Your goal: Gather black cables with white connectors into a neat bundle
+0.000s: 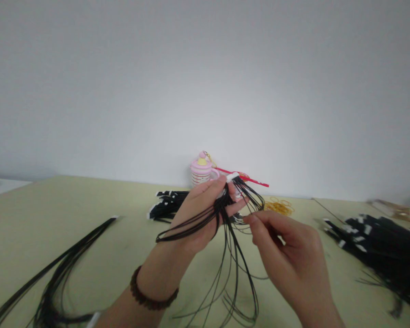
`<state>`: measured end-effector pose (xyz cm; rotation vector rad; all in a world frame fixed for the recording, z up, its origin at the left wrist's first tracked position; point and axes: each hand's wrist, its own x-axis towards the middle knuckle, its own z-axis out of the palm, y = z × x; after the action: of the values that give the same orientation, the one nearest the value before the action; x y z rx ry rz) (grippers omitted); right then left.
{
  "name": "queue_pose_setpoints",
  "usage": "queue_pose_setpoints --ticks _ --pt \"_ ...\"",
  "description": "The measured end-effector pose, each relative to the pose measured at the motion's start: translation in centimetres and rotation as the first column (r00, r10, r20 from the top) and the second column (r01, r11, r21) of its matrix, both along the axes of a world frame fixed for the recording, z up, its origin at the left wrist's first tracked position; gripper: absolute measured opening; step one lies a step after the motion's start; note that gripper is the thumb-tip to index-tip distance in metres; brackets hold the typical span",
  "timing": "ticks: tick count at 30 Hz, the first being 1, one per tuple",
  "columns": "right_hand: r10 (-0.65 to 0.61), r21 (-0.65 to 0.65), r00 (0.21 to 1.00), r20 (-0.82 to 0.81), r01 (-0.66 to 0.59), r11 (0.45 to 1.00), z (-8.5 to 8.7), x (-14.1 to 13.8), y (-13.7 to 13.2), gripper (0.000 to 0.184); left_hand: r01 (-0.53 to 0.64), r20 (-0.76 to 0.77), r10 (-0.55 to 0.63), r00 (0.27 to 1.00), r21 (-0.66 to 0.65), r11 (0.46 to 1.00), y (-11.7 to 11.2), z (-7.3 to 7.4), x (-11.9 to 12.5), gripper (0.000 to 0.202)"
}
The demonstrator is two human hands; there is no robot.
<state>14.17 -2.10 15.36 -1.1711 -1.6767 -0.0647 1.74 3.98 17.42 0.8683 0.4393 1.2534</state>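
Observation:
My left hand (201,214), palm up with a beaded bracelet on its wrist, holds a wire harness (222,207) of thin black wires. A white connector (232,176) at the harness end sticks up by my left thumb. Looped wires hang from the palm toward the table. My right hand (287,255) is just to the right, its thumb and forefinger pinched together at the wires that arc down from the connector. What lies between those fingertips is too small to tell exactly, but it looks like a wire end.
A pink and white lidded cup (201,172) stands against the wall. Yellow rubber bands (279,206) lie behind my right hand. Black wire bundles with white connectors lie at the right (379,250), behind my left hand (166,207) and at the left (78,248).

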Motion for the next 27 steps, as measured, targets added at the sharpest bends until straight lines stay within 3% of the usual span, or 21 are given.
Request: queue_pose_setpoints --ticks 6,10,14,17,20,24,27 --pt "-0.03 0.1 0.999 0.025 0.028 0.995 -0.1 -0.3 0.4 0.02 0.016 -0.047 -0.015 0.999 0.004 1.0 -0.5 0.0 -0.1 0.021" --pt "-0.028 0.097 0.999 0.034 0.025 0.995 -0.2 -0.2 0.6 0.018 0.096 -0.211 -0.069 0.975 0.117 0.989 -0.5 -0.5 0.1 0.028" --pt "-0.019 0.089 0.998 0.057 0.014 0.996 -0.3 -0.2 0.6 0.023 0.125 -0.414 0.005 0.91 0.286 0.95 -0.7 -0.5 -0.1 0.031" --pt "-0.013 0.078 0.998 0.056 0.009 0.997 -0.4 -0.3 0.5 0.023 0.164 -0.461 0.009 0.887 0.334 0.928 -0.8 -0.4 -0.5 0.033" --pt "0.005 0.056 1.0 0.029 -0.007 0.998 -0.4 -0.2 0.5 0.022 0.167 -0.407 -0.035 0.913 0.292 0.942 -0.7 -0.5 -0.5 0.031" --pt "-0.009 -0.015 1.0 0.027 0.01 1.0 0.0 0.6 0.6 0.015 0.143 -0.197 -0.121 0.973 0.097 0.985 0.0 -0.5 -0.3 0.027" --pt "0.026 -0.047 0.999 0.022 -0.025 0.999 0.1 1.7 0.8 0.011 0.049 0.014 -0.049 0.999 0.008 0.999 0.8 -0.1 -0.6 0.02"
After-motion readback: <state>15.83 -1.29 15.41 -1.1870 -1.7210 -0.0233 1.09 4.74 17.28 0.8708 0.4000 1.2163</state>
